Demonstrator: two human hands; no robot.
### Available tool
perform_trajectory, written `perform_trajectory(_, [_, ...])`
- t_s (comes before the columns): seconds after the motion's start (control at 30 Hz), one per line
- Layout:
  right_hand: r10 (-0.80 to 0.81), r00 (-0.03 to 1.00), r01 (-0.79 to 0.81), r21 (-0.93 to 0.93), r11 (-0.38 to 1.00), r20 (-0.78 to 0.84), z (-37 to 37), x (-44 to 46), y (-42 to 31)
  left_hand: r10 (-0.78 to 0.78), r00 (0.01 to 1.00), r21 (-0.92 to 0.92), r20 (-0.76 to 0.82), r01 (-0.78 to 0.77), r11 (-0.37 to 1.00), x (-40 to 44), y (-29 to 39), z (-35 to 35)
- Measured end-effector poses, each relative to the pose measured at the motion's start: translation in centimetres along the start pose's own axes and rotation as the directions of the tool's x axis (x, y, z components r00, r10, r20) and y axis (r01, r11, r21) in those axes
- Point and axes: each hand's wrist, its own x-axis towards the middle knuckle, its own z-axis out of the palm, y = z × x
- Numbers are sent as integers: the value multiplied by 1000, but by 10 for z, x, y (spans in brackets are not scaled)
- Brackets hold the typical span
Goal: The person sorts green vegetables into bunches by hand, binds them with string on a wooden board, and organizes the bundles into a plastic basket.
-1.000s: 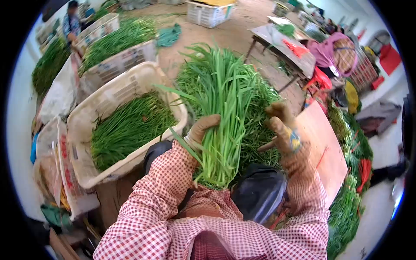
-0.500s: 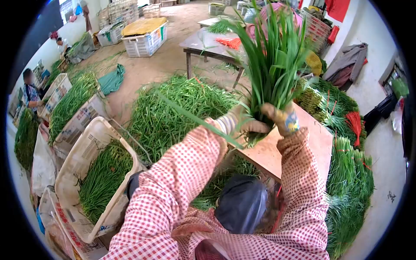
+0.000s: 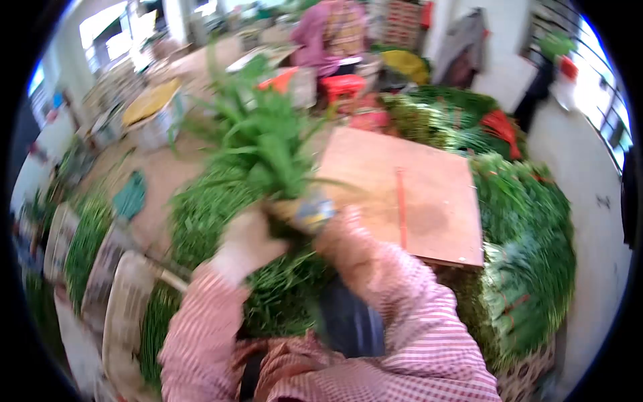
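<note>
A bunch of garlic chives [image 3: 268, 147] with long flat green leaves stands upright in front of me, its tips blurred. My right hand [image 3: 305, 213], in a worn glove with a blue and yellow patch, is closed round its lower stems. My left hand [image 3: 251, 244], gloved and smeared by motion, curls about the stem ends just below. Both hands are left of a low wooden table [image 3: 429, 174], on which a red tie strip [image 3: 402, 208] lies. Beneath and beyond them spreads a heap of loose green chives [image 3: 201, 214].
Tied bundles of chives [image 3: 529, 234] are stacked along the right side, with a clump of red ties [image 3: 501, 130] on them. Plastic crates [image 3: 124, 315] holding greens stand at left. Ahead are a red stool [image 3: 343, 87] and a person in pink [image 3: 315, 37].
My view has turned to the right. Both hands and the bunch have moved left, off the tabletop and over the loose heap. The red strip on the table now shows.
</note>
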Motion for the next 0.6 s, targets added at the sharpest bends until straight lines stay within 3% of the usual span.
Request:
perform_trajectory(0.03, [-76, 997, 76, 20, 997, -13, 15, 4, 1, 234, 948, 43, -217, -230, 972, -21, -34, 1])
perform_trajectory(0.07, [-152, 988, 153, 51, 987, -25, 29, 8, 1, 193, 930, -81, -312, -228, 970, -42, -38, -13])
perform_trajectory(0.1, [-227, 973, 229, 102, 968, -39, 41, 9, -1, -84, 990, -416, -114, 29, 909, -60, -44, -19])
perform_trajectory(0.13, [-296, 954, 301, 180, 937, -54, 56, 7, -3, -195, 980, -740, 51, 168, 651, -77, -62, -14])
perform_trajectory(0.17, [-360, 930, 367, 273, 889, -77, 72, 4, -5, -182, 947, -885, 265, 314, 345, -97, -66, -16])
perform_trajectory(0.2, [-421, 904, 423, 307, 852, -77, 89, -4, -6, -172, 947, -883, 271, 316, 347, -107, -53, -17])
perform_trajectory(0.23, [-479, 874, 475, 343, 811, -77, 105, -12, -7, -216, 894, -917, 393, 398, -19, -116, -30, -13])
perform_trajectory(0.27, [-782, 616, 748, -242, 618, -96, 127, -23, 18, -305, 860, -903, 410, 336, -267, -125, -85, 38])
perform_trajectory(0.33, [-803, 577, 806, -260, 531, 150, 163, -61, 36, -472, 768, -753, 433, 19, -658, -140, -193, 139])
perform_trajectory(0.4, [-615, 699, 713, -407, 571, 365, 182, -100, 48, -368, 847, -797, 383, 101, -596, -157, -235, 174])
perform_trajectory(0.47, [-564, 692, 689, -180, 702, 451, 175, -120, 26, -289, 892, -833, 349, 154, -532, -171, -240, 174])
perform_trajectory(0.53, [-527, 669, 593, 50, 803, 525, 158, -147, 6, -196, 912, -848, 360, 232, -476, -168, -180, 104])
perform_trajectory(0.57, [-341, 720, 223, 264, 938, 605, 140, -155, -3, -132, 923, -867, 360, 279, -413, -166, -164, 77])
perform_trajectory(0.6, [-221, 696, -174, 458, 872, 684, 133, -159, -2, -54, 935, -890, 351, 315, -329, -165, -161, 60])
